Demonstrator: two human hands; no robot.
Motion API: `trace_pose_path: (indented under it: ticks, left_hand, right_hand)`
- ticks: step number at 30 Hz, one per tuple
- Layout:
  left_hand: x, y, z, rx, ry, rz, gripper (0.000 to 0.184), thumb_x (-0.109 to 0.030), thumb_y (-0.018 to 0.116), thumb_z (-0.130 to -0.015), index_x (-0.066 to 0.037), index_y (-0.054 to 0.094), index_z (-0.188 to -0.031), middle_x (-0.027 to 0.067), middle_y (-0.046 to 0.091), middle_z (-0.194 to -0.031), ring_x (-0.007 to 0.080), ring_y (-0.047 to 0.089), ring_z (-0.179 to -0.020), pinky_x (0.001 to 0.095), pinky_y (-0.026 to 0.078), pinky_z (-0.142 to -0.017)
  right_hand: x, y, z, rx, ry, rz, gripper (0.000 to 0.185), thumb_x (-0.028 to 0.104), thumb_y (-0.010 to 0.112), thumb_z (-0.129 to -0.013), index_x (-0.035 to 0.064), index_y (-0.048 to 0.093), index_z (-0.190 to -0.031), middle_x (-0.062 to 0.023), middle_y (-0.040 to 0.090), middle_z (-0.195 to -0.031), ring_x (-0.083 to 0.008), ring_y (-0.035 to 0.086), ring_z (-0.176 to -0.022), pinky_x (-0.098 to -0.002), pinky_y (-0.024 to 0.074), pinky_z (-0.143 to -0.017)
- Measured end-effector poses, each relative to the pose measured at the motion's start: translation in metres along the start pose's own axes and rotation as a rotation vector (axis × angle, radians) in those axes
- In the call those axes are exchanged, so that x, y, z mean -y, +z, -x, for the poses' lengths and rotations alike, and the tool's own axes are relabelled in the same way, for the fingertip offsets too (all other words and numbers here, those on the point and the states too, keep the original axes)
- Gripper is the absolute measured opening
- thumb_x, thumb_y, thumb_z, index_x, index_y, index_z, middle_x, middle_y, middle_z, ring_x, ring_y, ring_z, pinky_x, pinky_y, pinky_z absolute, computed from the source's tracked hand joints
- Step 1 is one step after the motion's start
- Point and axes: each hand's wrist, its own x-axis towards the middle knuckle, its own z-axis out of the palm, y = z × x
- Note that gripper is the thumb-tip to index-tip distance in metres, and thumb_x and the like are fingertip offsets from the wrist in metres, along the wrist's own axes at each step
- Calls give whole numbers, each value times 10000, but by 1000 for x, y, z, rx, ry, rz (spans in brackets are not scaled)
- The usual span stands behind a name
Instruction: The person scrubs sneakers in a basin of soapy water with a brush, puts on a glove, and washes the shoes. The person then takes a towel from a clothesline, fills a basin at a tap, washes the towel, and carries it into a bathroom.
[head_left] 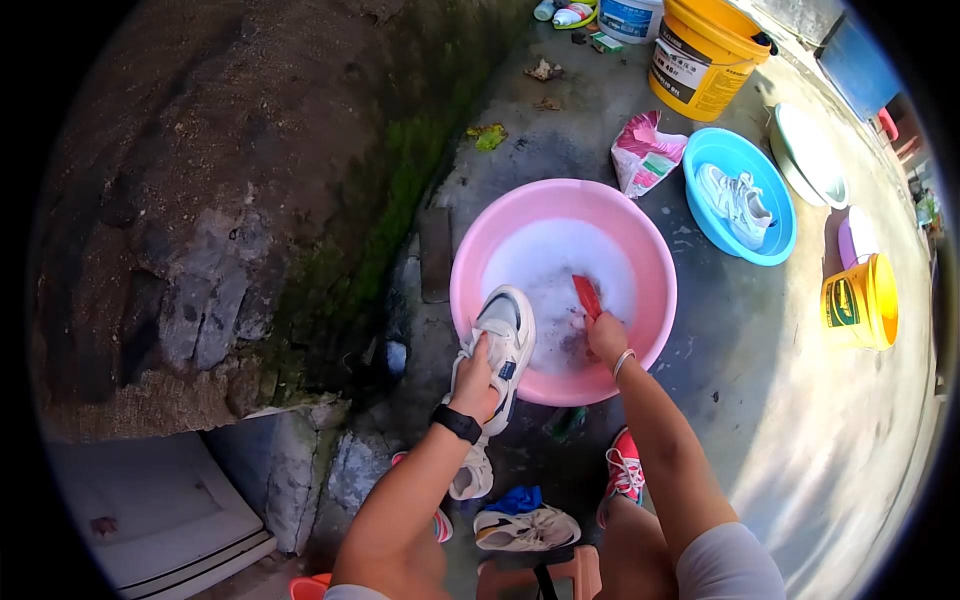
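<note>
My left hand (475, 385) is closed around a white and grey sneaker (512, 325), its toe pointing up and over the left rim of a pink basin (662, 262). Foamy water (555, 245) fills the basin, with darker patches near the middle. Over the suds, my right hand (606, 340) grips a red brush (586, 294); its bristles cannot be made out. Below the held sneaker, another pale shoe (470, 475) is partly hidden by my left forearm. Another sneaker (535, 528) lies near my feet, with blue cloth (516, 499) beside it.
Right of the basin are a pink bag (645, 155) and a blue basin (697, 190) holding a white shoe (735, 205). Yellow buckets (705, 65) stand at the back and the right (850, 305). A mossy wall (360, 220) borders the left. A stool (585, 572) is below me.
</note>
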Motion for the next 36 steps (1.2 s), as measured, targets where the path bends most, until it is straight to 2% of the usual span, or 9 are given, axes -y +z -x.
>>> trace_pose_path:
  ticks: [4, 7, 10, 16, 17, 20, 23, 29, 36]
  left_hand:
    - [0, -2, -3, 20, -53, 68, 306, -179, 516, -874, -17, 513, -1134, 112, 564, -1099, 235, 562, -998, 359, 479, -833]
    - [-5, -10, -8, 14, -93, 80, 311, -195, 513, -872, -20, 512, -1129, 116, 567, -1104, 264, 555, -1011, 396, 452, -885]
    - [-7, 3, -5, 157, -123, 191, 343, -249, 489, -890, -21, 505, -1146, 122, 561, -1126, 273, 543, -1031, 408, 427, -910]
    - [-9, -1, -9, 143, -112, 209, 393, -316, 495, -896, -32, 496, -1168, 112, 542, -1168, 260, 528, -1052, 395, 416, -916]
    - [-10, 0, -9, 109, -116, 204, 387, -317, 490, -898, -39, 498, -1168, 116, 535, -1178, 268, 520, -1067, 402, 417, -915]
    - [-12, 10, -6, 91, -125, 216, 399, -328, 487, -898, -43, 493, -1177, 116, 536, -1178, 276, 526, -1059, 409, 422, -907]
    - [-11, 16, -8, 41, -98, 194, 423, -322, 447, -915, -22, 459, -1213, 126, 518, -1199, 286, 504, -1090, 419, 386, -950]
    - [-2, 16, -12, 120, -59, 203, 404, -319, 438, -927, -32, 453, -1211, 105, 524, -1182, 246, 508, -1083, 364, 413, -916]
    - [-10, 10, -14, 138, -68, 147, 370, -308, 406, -942, -40, 458, -1192, 92, 540, -1132, 216, 537, -1023, 342, 444, -874]
  right_hand:
    - [28, -11, -5, 232, 371, -359, 379, 285, 385, -899, -26, 476, -1098, -247, 609, -809, -384, 606, -730, -439, 487, -652]
    - [88, -76, 37, 331, 203, -733, 465, 255, 435, -893, 52, 365, -1305, -159, 560, -662, -271, 579, -586, -374, 479, -589]
    - [107, -113, 78, 255, -173, -457, 456, 214, 475, -879, 45, 393, -1294, -142, 530, -642, -213, 548, -563, -332, 448, -562]
    - [94, -84, 62, 530, -1, -932, 420, 122, 529, -830, 28, 455, -1233, -158, 515, -654, -206, 515, -576, -323, 416, -559]
    - [81, -65, 49, 207, -182, -701, 378, 146, 507, -853, 27, 474, -1210, -131, 532, -656, -194, 521, -565, -319, 443, -556]
    - [25, -22, 6, -61, 33, -227, 343, 171, 465, -883, 37, 487, -1198, -123, 544, -651, -204, 564, -593, -343, 480, -578]
    - [45, -59, 14, 454, 288, -573, 341, 202, 442, -898, 41, 495, -1194, -158, 562, -674, -280, 593, -604, -399, 490, -582]
    - [110, -91, 103, 118, -364, -476, 321, 203, 447, -895, 59, 533, -1169, -224, 578, -696, -329, 549, -556, -406, 450, -539]
    - [143, -104, 95, 169, -384, -217, 347, 174, 470, -870, 75, 506, -1201, -236, 544, -710, -388, 546, -581, -457, 445, -540]
